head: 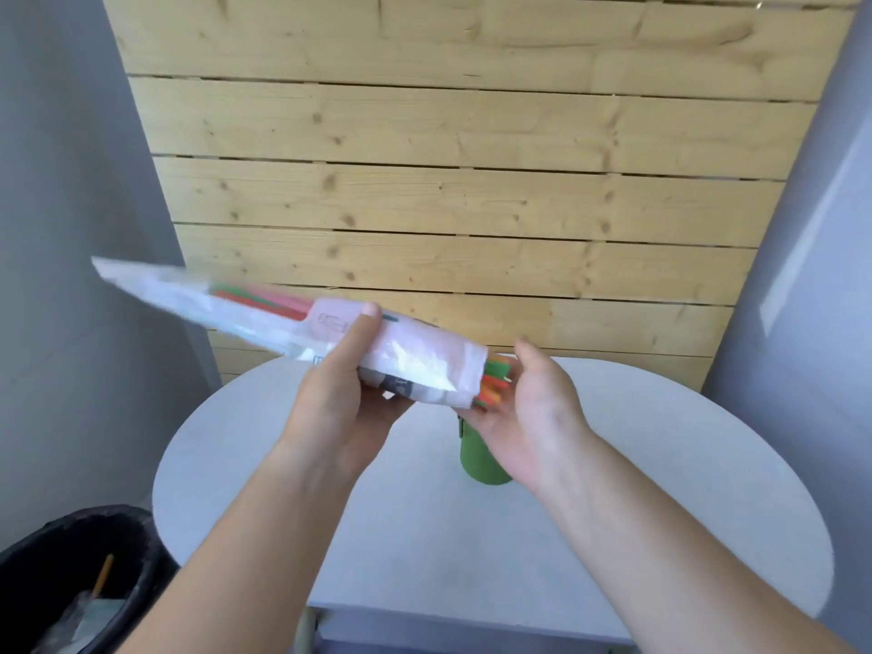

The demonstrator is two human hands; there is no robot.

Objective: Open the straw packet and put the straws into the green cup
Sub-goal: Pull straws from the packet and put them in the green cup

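Note:
My left hand (339, 394) grips the long plastic straw packet (264, 313) around its middle and holds it tilted over the table, with the far end up to the left. Green, red and orange straws (493, 382) stick out of the packet's open lower right end. There my right hand (533, 408) is cupped, palm up, with the straw tips resting against its fingers. The green cup (474, 457) stands upright on the round white table (660, 464), right below my right hand, which hides its rim.
A wall of pale wooden planks (448, 181) rises behind the table. A black bin (71, 573) lined with a bag, some litter inside it, stands on the floor at the lower left. Grey walls flank both sides.

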